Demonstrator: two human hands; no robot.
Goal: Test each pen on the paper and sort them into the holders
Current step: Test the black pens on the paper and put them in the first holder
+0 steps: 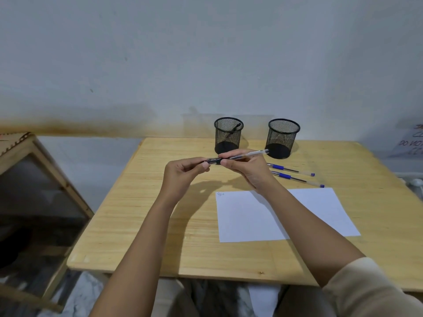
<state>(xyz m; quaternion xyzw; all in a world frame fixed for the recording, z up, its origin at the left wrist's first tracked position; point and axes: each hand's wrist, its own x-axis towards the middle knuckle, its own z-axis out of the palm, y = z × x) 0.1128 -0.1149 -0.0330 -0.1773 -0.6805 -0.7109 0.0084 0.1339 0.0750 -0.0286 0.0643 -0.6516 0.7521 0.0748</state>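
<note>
I hold a black pen (pixel 249 154) level above the table with both hands. My left hand (pixel 183 173) pinches its dark cap end, and my right hand (pixel 247 170) grips the clear barrel. Two black mesh holders stand at the back: the left holder (pixel 228 135) has one dark pen leaning inside, and the right holder (pixel 283 138) looks empty. Two blue pens (pixel 295 173) lie side by side on the table to the right of my right hand. A white paper (pixel 320 213) lies below them, with a small scribble at its top left corner.
The wooden table (pixel 142 225) stands against a pale wall. A wooden frame with a dark panel (pixel 34 186) sits off the table's left side. A sheet with handwriting (pixel 409 143) lies at the far right edge.
</note>
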